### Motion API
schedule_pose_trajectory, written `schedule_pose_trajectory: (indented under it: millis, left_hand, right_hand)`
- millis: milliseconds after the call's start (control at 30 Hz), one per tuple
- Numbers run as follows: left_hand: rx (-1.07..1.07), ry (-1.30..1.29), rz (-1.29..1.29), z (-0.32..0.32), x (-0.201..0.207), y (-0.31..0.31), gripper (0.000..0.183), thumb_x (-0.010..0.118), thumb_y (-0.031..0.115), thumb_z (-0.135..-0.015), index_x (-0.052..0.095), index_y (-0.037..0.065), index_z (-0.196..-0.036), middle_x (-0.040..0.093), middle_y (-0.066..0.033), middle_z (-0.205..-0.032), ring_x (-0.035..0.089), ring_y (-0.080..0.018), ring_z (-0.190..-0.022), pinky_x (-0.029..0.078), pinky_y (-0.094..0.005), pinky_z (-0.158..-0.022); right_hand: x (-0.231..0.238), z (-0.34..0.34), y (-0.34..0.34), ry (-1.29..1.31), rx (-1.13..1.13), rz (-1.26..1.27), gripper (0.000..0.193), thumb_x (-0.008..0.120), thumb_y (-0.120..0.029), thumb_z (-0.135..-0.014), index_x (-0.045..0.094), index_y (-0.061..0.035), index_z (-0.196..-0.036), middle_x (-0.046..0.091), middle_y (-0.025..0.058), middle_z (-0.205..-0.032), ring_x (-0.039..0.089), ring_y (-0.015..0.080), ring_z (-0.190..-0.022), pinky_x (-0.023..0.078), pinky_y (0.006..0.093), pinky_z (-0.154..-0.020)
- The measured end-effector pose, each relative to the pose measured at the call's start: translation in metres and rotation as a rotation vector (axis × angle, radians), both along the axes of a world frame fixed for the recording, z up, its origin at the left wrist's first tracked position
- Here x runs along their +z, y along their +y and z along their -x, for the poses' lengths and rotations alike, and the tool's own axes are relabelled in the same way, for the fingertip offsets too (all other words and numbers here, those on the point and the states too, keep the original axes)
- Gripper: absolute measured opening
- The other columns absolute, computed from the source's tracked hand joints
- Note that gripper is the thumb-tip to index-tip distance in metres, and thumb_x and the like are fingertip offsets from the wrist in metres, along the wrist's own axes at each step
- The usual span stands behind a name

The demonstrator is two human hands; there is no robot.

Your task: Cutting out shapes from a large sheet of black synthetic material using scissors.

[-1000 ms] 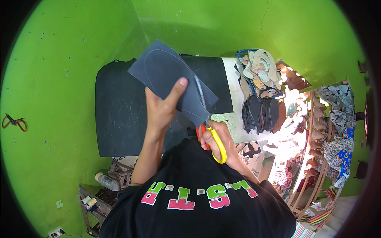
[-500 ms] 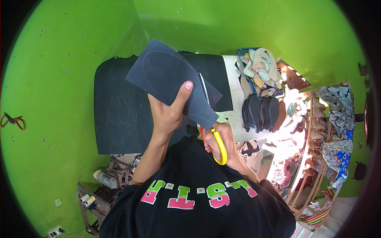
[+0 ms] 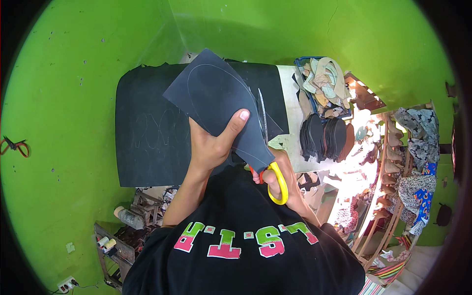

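My left hand (image 3: 214,142) pinches a dark sheet (image 3: 216,93) marked with a pale curved sole outline, thumb on top and fingers hidden beneath. My right hand (image 3: 282,172) is closed round the yellow and red handles of a pair of scissors (image 3: 277,184). One blade rises along the sheet's right side, beside the drawn line, with the sheet's lower end near the handles. A partly cut strip (image 3: 273,125) of the sheet lies to the right of the blade.
A large black sheet (image 3: 142,162) with chalk outlines covers the table's left. To the right stand stacks of dark sole-shaped pieces (image 3: 312,137) and a blue basket (image 3: 339,114) of scraps. A wooden rack (image 3: 376,216) holds shoe forms. Another pair of scissors (image 3: 17,146) hangs on the green wall.
Both hands have shifted slightly right with the sheet and scissors. The scissor blade now stands further out from the sheet's cut edge, and the handles look wider apart.
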State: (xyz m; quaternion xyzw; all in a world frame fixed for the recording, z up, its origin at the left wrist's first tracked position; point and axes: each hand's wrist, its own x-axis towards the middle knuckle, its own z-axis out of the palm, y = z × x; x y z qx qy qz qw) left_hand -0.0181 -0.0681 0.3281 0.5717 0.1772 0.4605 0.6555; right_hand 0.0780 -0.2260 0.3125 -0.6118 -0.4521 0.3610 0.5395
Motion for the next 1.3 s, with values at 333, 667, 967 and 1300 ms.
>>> schedule_pose_trajectory:
  millis: [333,667,967,1300]
  left_hand:
    - [-0.013,-0.004,-0.003,0.002,0.0,0.002,0.024,0.078,0.011,-0.087,0.064,-0.002,-0.102,0.068,-0.0073,-0.09,0.065,-0.015,-0.079,0.052,-0.0287,-0.071]
    - [-0.135,0.059,0.048,0.007,-0.01,0.001,0.027,0.078,0.01,-0.087,0.063,-0.002,-0.106,0.068,-0.0076,-0.095,0.065,-0.0144,-0.084,0.053,-0.029,-0.074]
    - [-0.234,-0.059,0.372,0.003,0.006,0.009,0.027,0.075,0.01,-0.09,0.064,-0.003,-0.11,0.069,-0.0076,-0.099,0.066,-0.0141,-0.088,0.054,-0.0297,-0.078]
    - [-0.125,0.075,0.173,-0.003,-0.002,-0.001,0.018,0.074,0.008,-0.09,0.067,-0.004,-0.101,0.072,-0.0088,-0.09,0.067,-0.0126,-0.079,0.055,-0.0284,-0.072]
  right_hand:
    - [0.001,0.004,-0.008,0.017,-0.073,0.17,0.078,0.06,-0.075,-0.083,0.057,0.0026,-0.08,0.049,0.0079,-0.055,0.057,0.0187,-0.05,0.04,0.0328,-0.05]
    - [0.015,0.008,-0.005,0.035,-0.136,0.011,0.082,0.054,-0.079,-0.085,0.057,0.0029,-0.083,0.052,0.0074,-0.055,0.055,0.0176,-0.048,0.039,0.0318,-0.048]
    - [-0.012,-0.002,-0.005,-0.107,-0.17,0.092,0.068,0.072,-0.063,-0.084,0.053,0.0013,-0.074,0.043,0.0071,-0.052,0.042,0.0136,-0.048,0.034,0.0311,-0.047]
    - [0.019,0.005,0.006,-0.155,-0.255,-0.04,0.082,0.048,-0.079,-0.089,0.054,0.0023,-0.083,0.046,0.0072,-0.064,0.045,0.0183,-0.058,0.038,0.0347,-0.056]
